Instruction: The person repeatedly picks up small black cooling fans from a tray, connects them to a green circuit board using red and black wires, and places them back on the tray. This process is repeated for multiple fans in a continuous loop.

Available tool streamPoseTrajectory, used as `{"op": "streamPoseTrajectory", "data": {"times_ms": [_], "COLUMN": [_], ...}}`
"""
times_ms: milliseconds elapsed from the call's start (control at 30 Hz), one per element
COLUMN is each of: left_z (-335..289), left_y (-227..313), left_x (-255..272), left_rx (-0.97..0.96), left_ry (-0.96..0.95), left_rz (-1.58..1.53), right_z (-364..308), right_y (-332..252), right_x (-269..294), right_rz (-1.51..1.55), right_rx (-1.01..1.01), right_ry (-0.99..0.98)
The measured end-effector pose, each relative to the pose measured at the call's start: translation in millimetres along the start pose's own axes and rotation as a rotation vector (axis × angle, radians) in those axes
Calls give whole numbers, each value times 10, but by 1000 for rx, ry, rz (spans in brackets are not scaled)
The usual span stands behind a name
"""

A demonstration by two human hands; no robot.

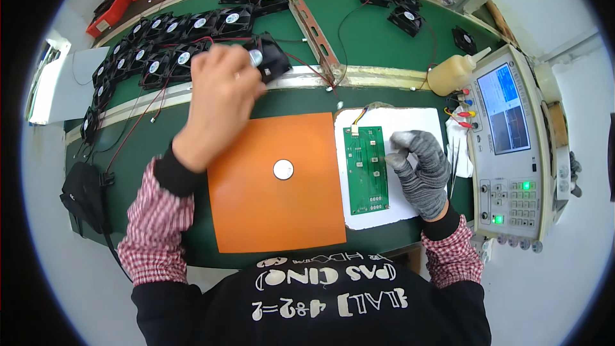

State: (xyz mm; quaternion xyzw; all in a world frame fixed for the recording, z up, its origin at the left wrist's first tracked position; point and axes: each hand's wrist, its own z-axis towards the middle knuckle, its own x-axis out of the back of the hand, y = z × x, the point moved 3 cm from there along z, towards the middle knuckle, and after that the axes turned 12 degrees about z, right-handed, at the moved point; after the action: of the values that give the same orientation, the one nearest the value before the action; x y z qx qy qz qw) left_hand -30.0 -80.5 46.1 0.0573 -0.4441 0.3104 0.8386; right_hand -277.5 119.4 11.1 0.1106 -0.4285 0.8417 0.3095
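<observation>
My bare left hand (224,93) is closed on a black cooling fan (274,57) with a round pale label. It holds the fan tilted, over the far metal rail. Red wire trails from that side toward a small white connector (339,105). My right hand (421,173) wears a grey striped glove and hovers beside a green circuit board (368,186). Its fingers are half curled, with a gap between thumb and forefinger and nothing visible in it. The board lies on a white pad (403,211), a short cable plugged into its top edge.
Several black fans (200,23) stand in rows at the far left, more at the far right. An orange mat (275,218) bears a white disc (283,169). On the right are an instrument with a screen (506,109), a squeeze bottle (451,75) and tweezers (455,166). A slotted metal bar (307,22) divides the back.
</observation>
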Motion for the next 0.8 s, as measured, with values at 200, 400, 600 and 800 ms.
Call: {"op": "streamPoseTrajectory", "data": {"times_ms": [200,400,600,800], "left_z": [-511,-684,-699,-867], "left_y": [683,877,824,256], "left_x": [683,789,744,664], "left_rx": [-302,-400,-418,-378], "left_ry": [155,305,313,71], "left_rz": [-259,-357,-327,-73], "right_z": [165,200,191,124], "right_y": [-391,-449,-396,-502], "right_x": [-155,-327,-300,-218], "right_rz": [31,155,58,-153], "right_rx": [159,71,98,250], "right_ry": [-189,-281,-314,-366]}}
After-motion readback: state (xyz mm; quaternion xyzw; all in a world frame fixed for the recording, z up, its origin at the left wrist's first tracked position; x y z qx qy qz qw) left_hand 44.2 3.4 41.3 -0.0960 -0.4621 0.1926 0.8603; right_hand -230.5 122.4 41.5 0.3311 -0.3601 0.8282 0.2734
